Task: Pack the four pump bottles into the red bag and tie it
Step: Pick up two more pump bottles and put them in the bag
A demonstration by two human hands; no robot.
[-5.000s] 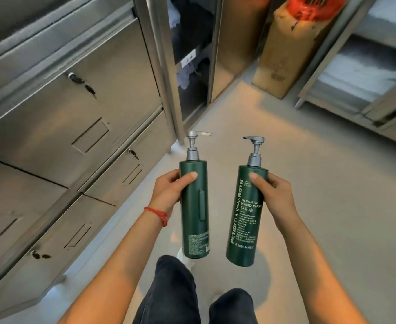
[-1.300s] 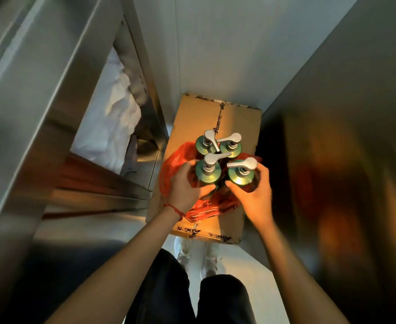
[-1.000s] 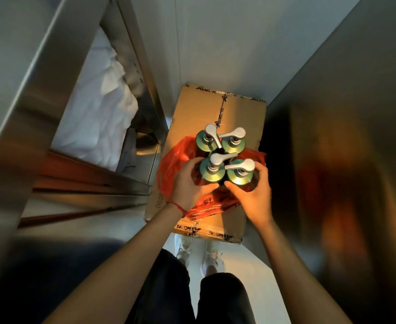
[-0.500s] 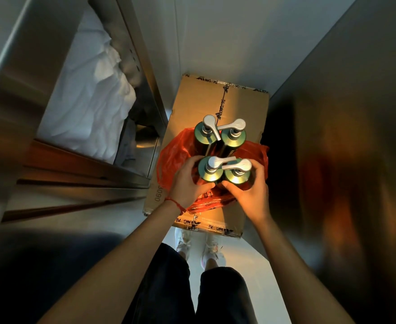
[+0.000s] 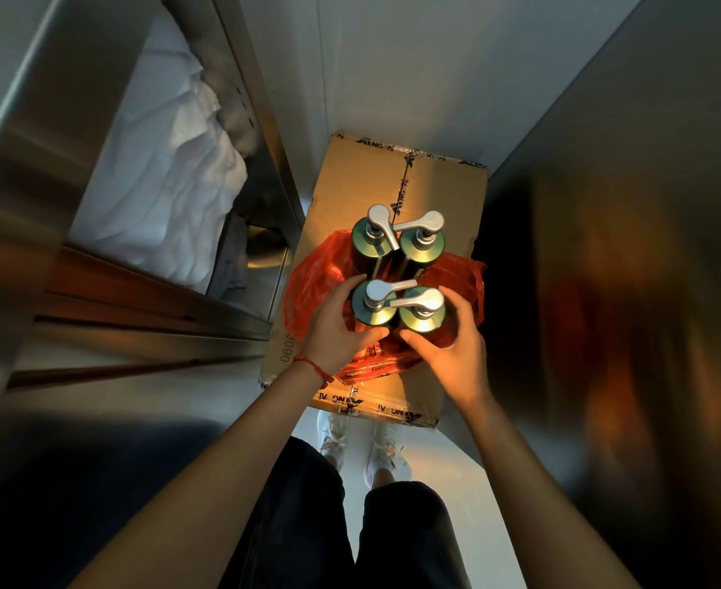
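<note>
Seen from above, several green pump bottles with silver pump heads stand upright in a red plastic bag (image 5: 312, 282) on a cardboard box (image 5: 350, 180). The two far bottles (image 5: 371, 244) (image 5: 422, 248) stand free, side by side. My left hand (image 5: 333, 329) wraps the near left bottle (image 5: 371, 312). My right hand (image 5: 452, 346) wraps the near right bottle (image 5: 420, 316). The bag's mouth lies open and crumpled around the bottles; their lower bodies are hidden.
A steel cabinet (image 5: 23, 172) rises on the left, with white cloth (image 5: 171, 176) on an open shelf. A dark steel panel (image 5: 626, 248) walls the right side. A pale wall (image 5: 393, 65) stands behind the box. My shoes (image 5: 363, 448) stand on the floor just before it.
Five seconds ago I held two bottles above the floor. Over the last second my hands have drawn the two near bottles slightly toward me, away from the far pair.
</note>
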